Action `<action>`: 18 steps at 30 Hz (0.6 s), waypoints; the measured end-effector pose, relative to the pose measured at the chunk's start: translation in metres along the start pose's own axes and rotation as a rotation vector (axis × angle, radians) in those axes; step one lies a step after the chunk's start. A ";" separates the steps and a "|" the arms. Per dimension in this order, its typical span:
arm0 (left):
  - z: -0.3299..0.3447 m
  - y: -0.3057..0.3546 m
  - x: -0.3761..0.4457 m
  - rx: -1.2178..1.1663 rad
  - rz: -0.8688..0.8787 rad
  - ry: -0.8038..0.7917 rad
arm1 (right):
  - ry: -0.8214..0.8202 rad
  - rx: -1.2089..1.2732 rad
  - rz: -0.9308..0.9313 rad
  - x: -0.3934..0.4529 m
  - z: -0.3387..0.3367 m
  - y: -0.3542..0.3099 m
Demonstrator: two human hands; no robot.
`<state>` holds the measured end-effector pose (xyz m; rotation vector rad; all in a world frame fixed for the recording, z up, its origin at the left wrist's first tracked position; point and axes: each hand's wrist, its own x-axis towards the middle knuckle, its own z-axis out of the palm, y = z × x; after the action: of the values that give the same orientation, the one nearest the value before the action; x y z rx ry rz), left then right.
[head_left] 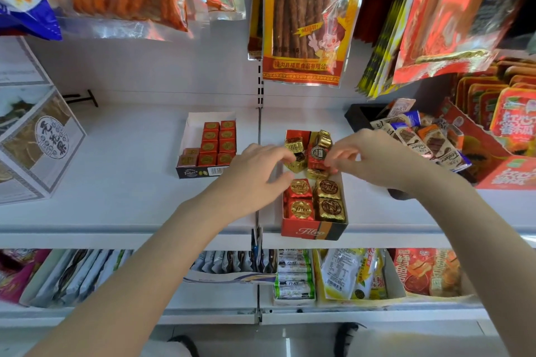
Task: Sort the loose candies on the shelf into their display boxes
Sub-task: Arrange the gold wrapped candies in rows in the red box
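A red and black display box (pixel 313 230) marked Fileo stands at the shelf's front edge, holding red-wrapped (pixel 300 209) and gold-wrapped candies (pixel 330 209) in neat rows at the front and tumbled ones at the back. My left hand (pixel 255 174) reaches into the box's left side and pinches a gold candy (pixel 297 164). My right hand (pixel 374 159) comes from the right, its fingertips pinching a red candy with a round seal (pixel 317 153). A second box (pixel 207 145) to the left holds rows of small red cubes.
A black tray (pixel 359 116) of bar snacks sits at the right rear beside red packs (pixel 513 124). Hanging snack bags (pixel 304 17) dangle above the shelf. A printed carton (pixel 37 148) stands at the left. A lower shelf (pixel 290 313) carries more packets.
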<state>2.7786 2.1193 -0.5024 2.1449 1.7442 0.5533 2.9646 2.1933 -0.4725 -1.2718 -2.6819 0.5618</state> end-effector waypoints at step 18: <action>0.011 0.000 0.005 0.184 0.124 -0.082 | 0.091 -0.169 -0.020 0.014 0.017 0.001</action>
<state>2.7847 2.1246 -0.5111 2.3781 1.6853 0.3412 2.9523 2.1996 -0.4893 -1.2747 -2.7108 0.2726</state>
